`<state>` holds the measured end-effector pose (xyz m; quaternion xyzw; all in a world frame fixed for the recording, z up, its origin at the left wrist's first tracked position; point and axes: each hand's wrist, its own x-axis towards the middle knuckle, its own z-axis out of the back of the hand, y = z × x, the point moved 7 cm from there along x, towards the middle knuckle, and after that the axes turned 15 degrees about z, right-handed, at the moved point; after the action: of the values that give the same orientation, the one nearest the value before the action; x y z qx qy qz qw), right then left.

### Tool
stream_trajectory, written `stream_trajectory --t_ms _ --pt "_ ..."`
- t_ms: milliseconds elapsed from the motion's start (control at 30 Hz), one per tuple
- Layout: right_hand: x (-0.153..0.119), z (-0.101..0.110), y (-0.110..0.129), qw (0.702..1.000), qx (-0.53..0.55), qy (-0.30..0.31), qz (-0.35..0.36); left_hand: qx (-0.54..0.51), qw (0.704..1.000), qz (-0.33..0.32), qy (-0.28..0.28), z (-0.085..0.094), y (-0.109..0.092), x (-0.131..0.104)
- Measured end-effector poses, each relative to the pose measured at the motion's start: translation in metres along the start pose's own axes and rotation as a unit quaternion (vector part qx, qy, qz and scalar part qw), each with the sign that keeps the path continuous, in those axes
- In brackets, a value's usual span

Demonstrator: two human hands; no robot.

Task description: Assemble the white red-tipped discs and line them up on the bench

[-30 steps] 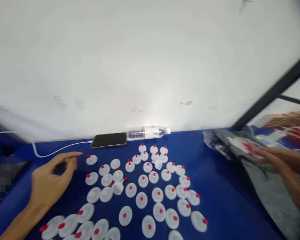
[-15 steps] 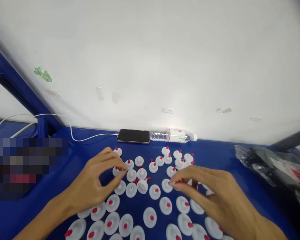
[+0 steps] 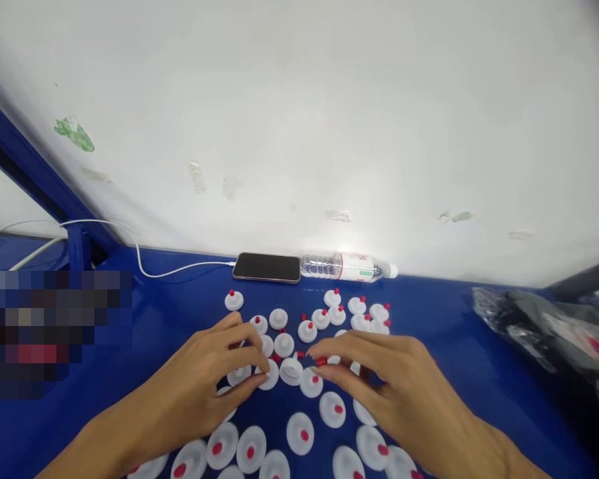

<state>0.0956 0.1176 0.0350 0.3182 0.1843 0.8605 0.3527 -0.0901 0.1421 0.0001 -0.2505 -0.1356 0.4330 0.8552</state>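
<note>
Several white plastic discs with red pins [image 3: 300, 434] lie spread over the blue table [image 3: 180, 313]. My left hand [image 3: 207, 386] rests among them, thumb and fingers pinched on one white disc [image 3: 270, 376]. My right hand [image 3: 394, 392] reaches in from the right, and its fingertips pinch a small red pin [image 3: 321, 361]. Between the two hands lies a white cap [image 3: 291, 370], tipped on its side. More discs are hidden under both palms.
A black phone [image 3: 266, 267] on a white cable [image 3: 170, 271] and a water bottle [image 3: 347, 266] lie along the white wall. A crumpled plastic bag [image 3: 544, 326] sits at the right. A blue frame post [image 3: 30, 179] slants at the left.
My view swung left. My right hand came off the bag at the right and over to the discs. Both hands moved together toward the middle, the right now pinching a red pin.
</note>
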Motion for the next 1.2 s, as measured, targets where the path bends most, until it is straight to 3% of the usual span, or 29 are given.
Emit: stream_trajectory --t_ms 133,233,333,533,800,1033,1200 --pt "0.001 0.004 0.006 1.0 0.007 -0.027 0.009 -0.123 0.989 0.075 -0.015 0.009 0.001 -0.003" --pt "0.001 0.003 0.008 0.999 0.003 -0.03 0.013 -0.264 0.953 0.144 -0.036 0.01 0.008 -0.004" --pt "0.001 0.002 0.009 0.999 -0.001 -0.035 0.015 -0.338 0.926 0.168 -0.015 0.004 0.012 -0.001" --pt "0.004 0.005 0.014 0.997 0.025 -0.075 0.016 -0.301 0.943 0.139 -0.003 0.0 0.012 0.004" --pt "0.002 -0.02 0.023 0.993 0.081 -0.052 0.073 -0.355 0.928 0.105 0.042 -0.023 0.011 -0.001" --pt "0.0 -0.024 0.02 0.993 0.084 -0.059 0.063 -0.345 0.936 0.066 0.004 -0.013 0.005 -0.004" --pt "-0.007 -0.04 0.017 0.991 0.086 -0.072 0.072 -0.336 0.939 0.067 -0.009 -0.018 0.005 -0.006"
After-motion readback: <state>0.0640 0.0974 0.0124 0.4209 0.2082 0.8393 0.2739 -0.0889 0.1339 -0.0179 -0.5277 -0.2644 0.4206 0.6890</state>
